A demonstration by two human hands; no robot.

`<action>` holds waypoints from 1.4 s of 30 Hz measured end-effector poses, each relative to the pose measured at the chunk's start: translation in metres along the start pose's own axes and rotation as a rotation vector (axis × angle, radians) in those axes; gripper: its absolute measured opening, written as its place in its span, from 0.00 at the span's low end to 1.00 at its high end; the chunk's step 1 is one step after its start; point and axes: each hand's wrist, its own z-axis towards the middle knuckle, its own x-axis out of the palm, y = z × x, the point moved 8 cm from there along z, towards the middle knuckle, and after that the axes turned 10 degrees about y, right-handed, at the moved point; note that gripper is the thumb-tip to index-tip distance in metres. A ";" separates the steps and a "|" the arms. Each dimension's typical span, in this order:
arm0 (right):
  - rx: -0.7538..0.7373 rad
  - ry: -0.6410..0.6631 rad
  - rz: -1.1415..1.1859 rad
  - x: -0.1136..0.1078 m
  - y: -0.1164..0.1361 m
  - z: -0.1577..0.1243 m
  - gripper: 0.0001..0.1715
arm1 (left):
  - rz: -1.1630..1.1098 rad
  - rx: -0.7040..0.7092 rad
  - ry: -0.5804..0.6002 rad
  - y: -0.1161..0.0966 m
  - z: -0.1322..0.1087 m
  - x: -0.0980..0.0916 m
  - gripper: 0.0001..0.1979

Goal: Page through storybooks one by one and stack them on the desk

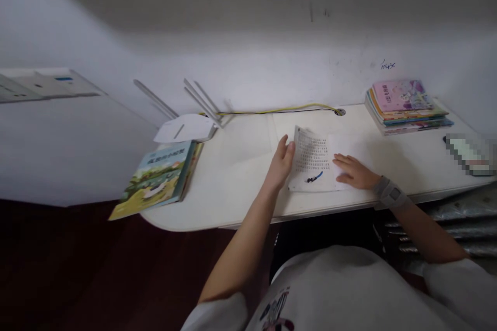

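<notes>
A printed sheet of paper (pixel 312 158) lies on the white desk (pixel 240 176) in front of me, its left edge lifted. My left hand (pixel 280 164) grips that raised left edge, thumb on top. My right hand (pixel 353 171) lies flat, fingers stretched, on the white page to the right of the print. A grey band sits on my right wrist. A blue pen (pixel 314 177) rests on the lower part of the printed sheet, between my hands.
A stack of colourful books (pixel 406 106) stands at the back right. A picture book (pixel 159 178) overhangs the desk's left end, beside a white router (pixel 186 126) with antennas. A yellow cable (pixel 279 110) runs along the wall. A blurred object (pixel 471 154) lies far right.
</notes>
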 end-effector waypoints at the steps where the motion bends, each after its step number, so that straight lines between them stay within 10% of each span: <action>1: 0.002 -0.035 0.120 -0.004 -0.005 -0.002 0.44 | -0.077 0.030 0.021 -0.012 -0.001 0.003 0.36; 8: 0.140 -0.368 1.024 -0.043 -0.033 -0.029 0.45 | -0.053 0.307 0.406 -0.089 -0.001 0.080 0.39; 15: 0.346 -0.459 0.918 -0.050 -0.052 -0.067 0.35 | 0.798 0.242 0.460 -0.014 -0.010 0.143 0.39; 25: 0.462 -0.571 0.532 -0.023 -0.086 -0.097 0.45 | 1.070 0.344 0.348 0.009 -0.017 0.149 0.38; 36: 0.216 -0.681 0.981 -0.055 -0.030 -0.072 0.35 | 1.011 0.306 0.372 -0.002 -0.018 0.145 0.37; 42: 0.073 -0.524 0.517 -0.073 0.025 -0.019 0.33 | 1.035 0.378 0.443 -0.018 -0.021 0.133 0.36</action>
